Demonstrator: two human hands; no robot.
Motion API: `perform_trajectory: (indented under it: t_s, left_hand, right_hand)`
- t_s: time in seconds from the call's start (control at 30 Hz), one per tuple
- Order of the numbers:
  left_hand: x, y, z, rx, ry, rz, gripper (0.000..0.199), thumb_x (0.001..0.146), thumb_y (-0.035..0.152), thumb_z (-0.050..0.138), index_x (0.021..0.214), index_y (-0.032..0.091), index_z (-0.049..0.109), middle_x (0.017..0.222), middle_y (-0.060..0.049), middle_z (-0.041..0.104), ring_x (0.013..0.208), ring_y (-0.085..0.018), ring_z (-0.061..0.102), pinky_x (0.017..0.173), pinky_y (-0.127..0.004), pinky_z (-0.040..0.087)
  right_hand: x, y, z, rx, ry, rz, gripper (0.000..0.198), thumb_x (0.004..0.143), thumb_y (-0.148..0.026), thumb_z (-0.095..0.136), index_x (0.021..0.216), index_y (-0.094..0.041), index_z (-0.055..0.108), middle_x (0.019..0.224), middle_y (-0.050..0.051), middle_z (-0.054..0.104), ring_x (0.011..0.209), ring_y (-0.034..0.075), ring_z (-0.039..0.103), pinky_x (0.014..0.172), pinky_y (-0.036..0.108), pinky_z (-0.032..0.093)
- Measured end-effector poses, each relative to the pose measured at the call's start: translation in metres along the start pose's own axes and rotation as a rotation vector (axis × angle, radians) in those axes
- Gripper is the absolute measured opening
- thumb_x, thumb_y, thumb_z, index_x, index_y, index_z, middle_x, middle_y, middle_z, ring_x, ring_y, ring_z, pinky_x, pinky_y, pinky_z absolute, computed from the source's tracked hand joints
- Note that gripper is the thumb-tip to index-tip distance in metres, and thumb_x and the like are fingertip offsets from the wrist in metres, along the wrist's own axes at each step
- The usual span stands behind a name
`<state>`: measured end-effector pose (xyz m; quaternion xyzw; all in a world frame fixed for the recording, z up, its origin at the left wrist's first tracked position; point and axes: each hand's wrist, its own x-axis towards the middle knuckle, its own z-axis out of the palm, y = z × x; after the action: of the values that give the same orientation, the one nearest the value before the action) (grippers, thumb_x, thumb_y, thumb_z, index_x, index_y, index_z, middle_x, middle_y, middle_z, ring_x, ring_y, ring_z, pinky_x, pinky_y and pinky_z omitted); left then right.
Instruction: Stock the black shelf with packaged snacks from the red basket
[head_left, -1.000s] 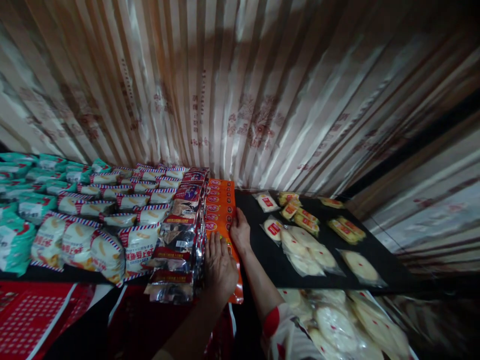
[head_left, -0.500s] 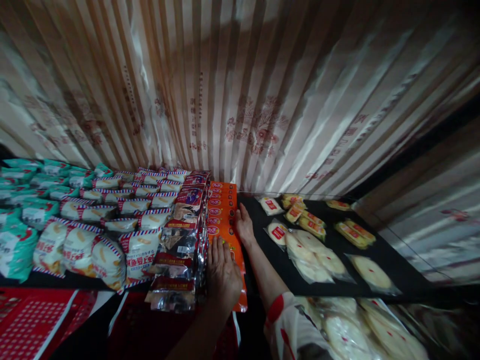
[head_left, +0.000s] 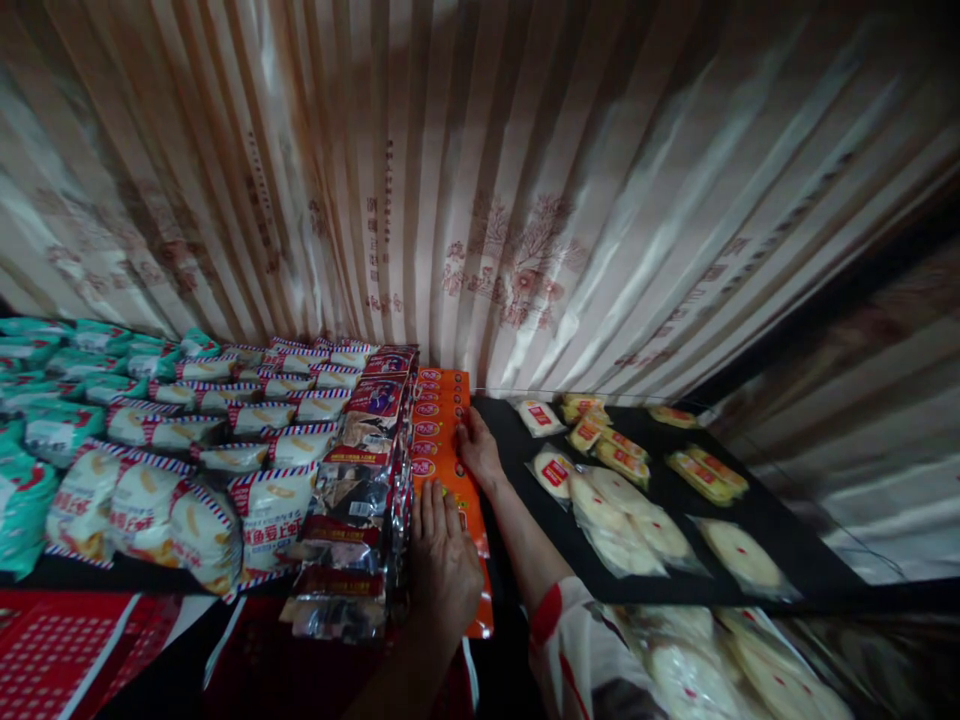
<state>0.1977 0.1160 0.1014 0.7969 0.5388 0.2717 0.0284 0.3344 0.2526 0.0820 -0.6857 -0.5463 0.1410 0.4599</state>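
The orange pkts (head_left: 429, 410) are laid in 1 overlapping row, from near the curtain (head_left: 517, 150) to the front; this row is judged as mostly formed, but its front end looks less even. The left hand (head_left: 448, 565) is open & placed flat on them. The right hand (head_left: 478, 448) is also open, held edgewise against the row's right edge; no grip is seen. At left, dark pkts (head_left: 360, 500), white pkts (head_left: 277, 520) & green pkts (head_left: 64, 435) are already set in rows. Little room is left there, w/ dark pkts just beside the orange. The front ends of dark & orange rows seem to pass the table edge. At right, bare black surface (head_left: 510, 420) is seen btw. the row & the round packs (head_left: 622, 510).
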Motion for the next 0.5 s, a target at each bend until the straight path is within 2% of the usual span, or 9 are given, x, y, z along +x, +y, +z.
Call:
perform_trajectory:
  t_s: [0.07, 0.13, 0.23, 0.3, 0.4, 0.5]
  left_hand:
    - [0.0, 0.0, 0.002, 0.008, 0.0, 0.002, 0.045, 0.086, 0.022, 0.041, 0.122, 0.001, 0.057, 0.136, -0.02, 0.049, 0.133, -0.032, 0.036, 0.11, -0.05, 0.034]
    - [0.0, 0.0, 0.002, 0.015, -0.003, 0.002, 0.045, 0.086, 0.023, 0.041, 0.123, 0.002, 0.057, 0.137, -0.02, 0.049, 0.133, -0.032, 0.037, 0.109, -0.05, 0.034]
    - [0.002, 0.0, -0.001, 0.032, -0.011, -0.003, 0.046, 0.085, 0.022, 0.041, 0.123, 0.002, 0.056, 0.136, -0.021, 0.049, 0.132, -0.032, 0.039, 0.109, -0.05, 0.035]
    - [0.003, 0.001, -0.003, 0.043, -0.023, 0.001, 0.046, 0.085, 0.022, 0.041, 0.124, 0.001, 0.056, 0.136, -0.021, 0.049, 0.131, -0.032, 0.039, 0.108, -0.05, 0.036]
    - [0.003, 0.001, -0.002, 0.051, -0.032, -0.001, 0.047, 0.085, 0.023, 0.042, 0.124, 0.002, 0.056, 0.136, -0.021, 0.049, 0.132, -0.033, 0.039, 0.108, -0.05, 0.036]
    - [0.002, 0.001, 0.002, 0.047, -0.032, -0.007, 0.048, 0.085, 0.026, 0.044, 0.124, 0.002, 0.056, 0.137, -0.02, 0.049, 0.133, -0.033, 0.037, 0.109, -0.05, 0.035]
  right_hand:
    - [0.0, -0.004, -0.001, -0.072, 0.015, -0.016, 0.05, 0.086, -0.034, 0.043, 0.131, -0.016, 0.051, 0.135, 0.012, 0.052, 0.13, 0.025, 0.042, 0.108, 0.045, 0.035]
    - [-0.001, -0.011, -0.001, -0.16, 0.009, -0.089, 0.049, 0.085, -0.032, 0.045, 0.131, -0.017, 0.052, 0.143, 0.009, 0.044, 0.138, 0.025, 0.029, 0.112, 0.046, 0.027]
    - [0.0, -0.024, -0.001, -0.272, -0.087, -0.225, 0.047, 0.086, -0.034, 0.048, 0.131, -0.024, 0.053, 0.148, 0.004, 0.037, 0.143, 0.027, 0.011, 0.113, 0.051, 0.019]
    - [0.003, -0.031, 0.002, -0.327, -0.139, -0.207, 0.05, 0.085, -0.04, 0.052, 0.133, -0.028, 0.051, 0.149, 0.004, 0.035, 0.144, 0.031, 0.004, 0.112, 0.057, 0.014]
    - [0.007, -0.033, 0.01, -0.388, -0.199, -0.128, 0.054, 0.084, -0.048, 0.054, 0.134, -0.029, 0.049, 0.148, 0.006, 0.037, 0.143, 0.033, 0.007, 0.111, 0.06, 0.009]
    - [0.01, -0.03, 0.015, -0.459, -0.292, -0.131, 0.054, 0.088, -0.05, 0.045, 0.137, -0.026, 0.045, 0.146, 0.007, 0.041, 0.143, 0.026, 0.016, 0.113, 0.053, 0.004]
